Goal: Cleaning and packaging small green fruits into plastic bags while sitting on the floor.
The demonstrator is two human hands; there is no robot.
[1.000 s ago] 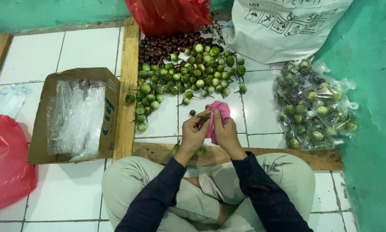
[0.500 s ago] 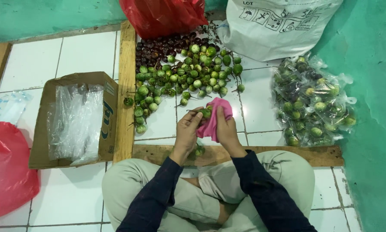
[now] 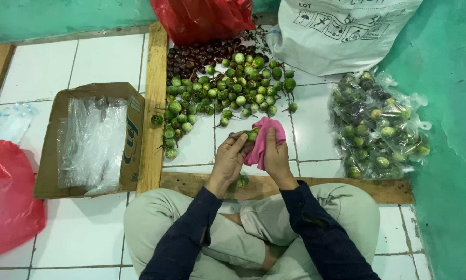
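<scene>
Pinched in the left hand (image 3: 228, 161) at frame centre, a small green eggplant (image 3: 251, 136) meets the pink cloth (image 3: 264, 142) clamped in the right hand (image 3: 275, 158). Judged light, firm, smooth-skinned and likely slippery; best held across its round body.

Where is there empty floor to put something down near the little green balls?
Bare white tile lies between the pile of small green fruits and the clear bags of packed fruit. More bare tile lies above the cardboard box. It is crowded around the pile itself and where the left hand and right hand hold a fruit in the pink cloth.
</scene>
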